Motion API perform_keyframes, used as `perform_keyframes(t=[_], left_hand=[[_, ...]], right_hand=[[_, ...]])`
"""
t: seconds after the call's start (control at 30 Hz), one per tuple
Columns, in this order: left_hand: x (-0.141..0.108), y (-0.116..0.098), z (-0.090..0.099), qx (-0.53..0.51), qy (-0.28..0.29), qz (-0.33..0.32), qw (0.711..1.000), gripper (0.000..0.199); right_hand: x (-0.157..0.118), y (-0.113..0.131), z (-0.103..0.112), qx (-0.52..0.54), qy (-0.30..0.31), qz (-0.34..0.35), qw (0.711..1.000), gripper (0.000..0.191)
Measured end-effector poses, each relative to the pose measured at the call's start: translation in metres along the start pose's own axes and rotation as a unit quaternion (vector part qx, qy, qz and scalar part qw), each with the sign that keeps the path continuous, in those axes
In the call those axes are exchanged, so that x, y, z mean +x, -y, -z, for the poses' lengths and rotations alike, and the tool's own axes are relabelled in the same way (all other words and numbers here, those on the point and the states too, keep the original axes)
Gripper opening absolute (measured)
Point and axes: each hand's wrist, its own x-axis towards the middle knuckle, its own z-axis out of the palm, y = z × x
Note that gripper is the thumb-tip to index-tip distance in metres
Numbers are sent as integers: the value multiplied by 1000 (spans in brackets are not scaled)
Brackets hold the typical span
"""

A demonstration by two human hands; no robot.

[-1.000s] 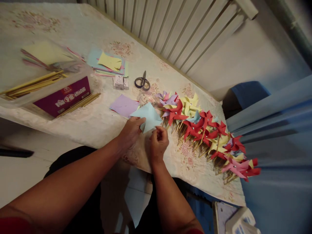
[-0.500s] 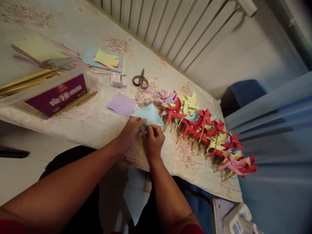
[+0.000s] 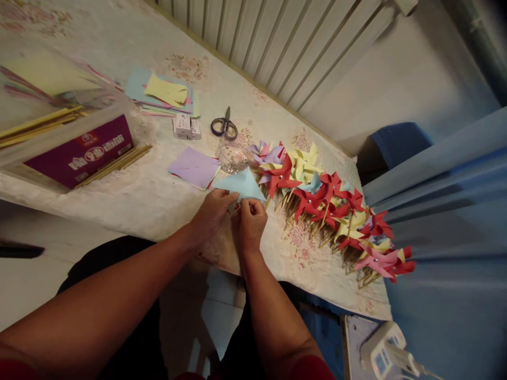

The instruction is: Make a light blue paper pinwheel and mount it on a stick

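A light-blue sheet of paper (image 3: 242, 183), cut and partly bent, is held above the table's near side. My left hand (image 3: 214, 211) pinches its left part between thumb and fingers. On its lower right edge, my right hand (image 3: 252, 217) is closed, fingertips close to the left thumb. Whether a small fastener is between the fingertips cannot be made out. Just beyond the paper lies a clear bag (image 3: 234, 158) with small shiny pieces. To its left rests a stack of square paper, purple (image 3: 194, 168) on top. Finished paper pinwheels (image 3: 332, 203) on sticks lie to the right.
Scissors (image 3: 224, 126), two small boxes (image 3: 182, 126) and a pile of coloured paper (image 3: 166, 91) lie farther back. A clear plastic bin (image 3: 16, 170) with sticks stands left, more sticks (image 3: 114, 166) beside it. A white radiator (image 3: 253, 42) borders the far edge.
The view has shifted slightly, so the table items appear a little farther left. Both hands keep hold of the light-blue paper; the right fingers have moved slightly up against it.
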Motion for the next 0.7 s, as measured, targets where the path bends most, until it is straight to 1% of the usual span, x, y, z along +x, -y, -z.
perform_keyframes(t=[0.1,0.27,0.43,0.7], left_hand=[[-1,-1,0,34,-16,3,999,29],[-1,0,0,66,-37,4,997,25],[0,3,2,64,-23,-13,998,24],[-1,2,3,87,-17,-14,996,28]], right_hand=[[1,-2,0,4,-10,-3,1000,17],[2,-5,-1,-2,-18,-8,1000,17],[2,-5,0,-18,-19,-1,1000,19],[2,-5,-1,-18,-12,-19,1000,20]])
